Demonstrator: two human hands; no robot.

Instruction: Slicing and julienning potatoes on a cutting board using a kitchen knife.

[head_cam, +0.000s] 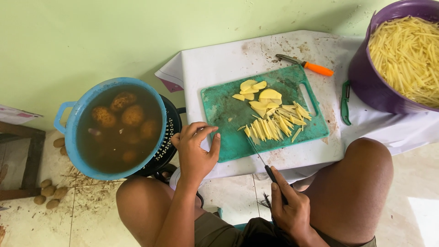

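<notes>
Knife point(264, 162): held in the right hand point(289, 208), fist shut round the black handle, forefinger laid along the top. That grip would steady the blade for fine slicing.
Knife axis: long axis runs from the right hand up and to the left; the tip points away from the person, ending at the near end of the potato strips point(274, 126). Whether the tip touches them cannot be told.
Left hand point(195, 148): holds nothing; fingers curled, thumb out, resting on the near left corner of the cutting board point(224, 114). Judged to be pinning the board so it does not slide.
Hands: well apart, one on each side of the knife line.
Potato strips: lie in a loose fan just beyond the knife tip, mostly lengthwise away from the person.
Potato slices point(256, 93): flat, uncut, stacked beyond the strips, farther from both hands.
Cutting board: green, handle slot on the right-hand side, set on a white cloth point(219, 61) between the knees.
Purple bucket point(370, 82): far right of the right hand, filled with cut strips; placed within reach, probably for collecting.
Blue pot point(73, 132): left of the left hand, holds whole potatoes in brown water.
Peeler point(305, 65): orange handle, beyond the board, untouched.
Floor potatoes point(48, 190): far left, by the pot, unpeeled.
</notes>
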